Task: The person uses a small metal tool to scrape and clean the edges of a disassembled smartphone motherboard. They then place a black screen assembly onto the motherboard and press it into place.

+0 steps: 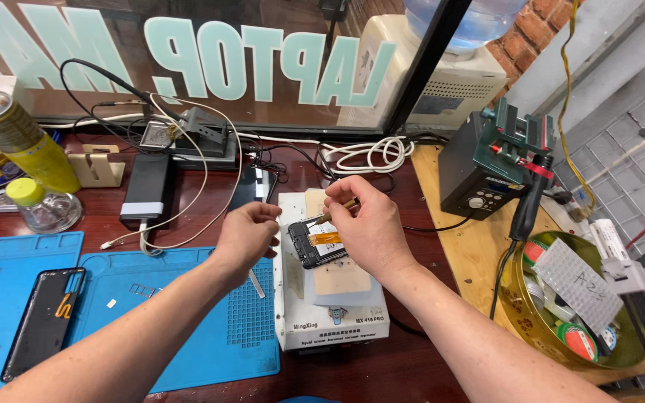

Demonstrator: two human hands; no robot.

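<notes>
Even, bright, diffuse lighting; shadows beneath the hands are soft and faint. Mild sheen on the dark wooden surface [382, 373] and reflections in the window glass [263, 67]. Wide-angle distortion bows lines near the edges. Focus is sharp throughout; no motion blur.

Bare blue mat [210, 351] left of white machine [334, 328], solder station [487, 160] (cable trailing) crowding right, cables [367, 153] behind
</notes>
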